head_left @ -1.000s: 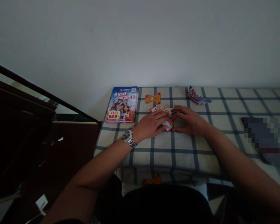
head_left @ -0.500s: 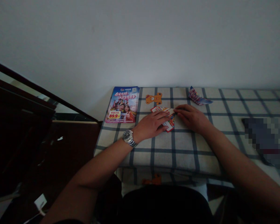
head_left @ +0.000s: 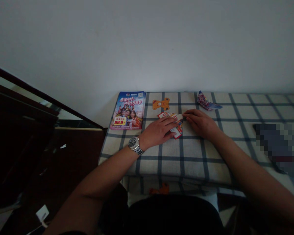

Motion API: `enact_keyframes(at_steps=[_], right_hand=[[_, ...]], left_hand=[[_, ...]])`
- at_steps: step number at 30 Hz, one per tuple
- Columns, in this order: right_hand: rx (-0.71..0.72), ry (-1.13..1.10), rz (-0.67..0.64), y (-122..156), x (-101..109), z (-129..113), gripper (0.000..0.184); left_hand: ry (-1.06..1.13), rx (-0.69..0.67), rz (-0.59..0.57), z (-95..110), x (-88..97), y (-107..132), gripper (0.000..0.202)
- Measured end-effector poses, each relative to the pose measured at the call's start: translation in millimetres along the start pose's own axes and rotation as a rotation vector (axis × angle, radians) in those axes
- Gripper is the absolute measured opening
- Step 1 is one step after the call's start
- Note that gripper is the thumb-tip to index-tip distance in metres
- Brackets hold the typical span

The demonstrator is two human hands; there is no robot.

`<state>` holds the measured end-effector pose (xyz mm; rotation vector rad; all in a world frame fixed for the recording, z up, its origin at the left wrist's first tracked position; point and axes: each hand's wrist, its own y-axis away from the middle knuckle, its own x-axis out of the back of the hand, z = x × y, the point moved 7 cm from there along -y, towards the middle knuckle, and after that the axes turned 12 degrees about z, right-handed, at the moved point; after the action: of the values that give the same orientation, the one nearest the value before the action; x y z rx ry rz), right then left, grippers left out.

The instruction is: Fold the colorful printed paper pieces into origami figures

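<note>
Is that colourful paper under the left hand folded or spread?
Folded: the paper narrows to a point by the right hand, with slanting edges. The left hand covers part, so I cannot count the folds.

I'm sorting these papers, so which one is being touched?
The red-edged folded paper, under the left hand; the flyer stack and blue folded paper lie untouched.

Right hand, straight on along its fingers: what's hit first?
The folded paper: the right hand's fingertips already seem to be at its right corner. The left hand, resting on the paper, may come next; depth is unclear.
</note>
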<state>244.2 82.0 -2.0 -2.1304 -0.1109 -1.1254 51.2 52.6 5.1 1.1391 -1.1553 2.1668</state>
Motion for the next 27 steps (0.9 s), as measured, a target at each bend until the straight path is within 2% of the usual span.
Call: enact_keyframes(at_steps=[18, 27], right_hand=[[-0.010, -0.041, 0.010, -2.5, 4.1, 0.8, 0.034], [0.058, -0.039, -0.013, 0.3, 4.5, -4.8, 0.029]], left_hand=[[-0.009, -0.018, 0.016, -0.7, -2.4, -0.1, 0.043], [-0.069, -0.046, 0.027, 2.1, 1.7, 0.7, 0.042]])
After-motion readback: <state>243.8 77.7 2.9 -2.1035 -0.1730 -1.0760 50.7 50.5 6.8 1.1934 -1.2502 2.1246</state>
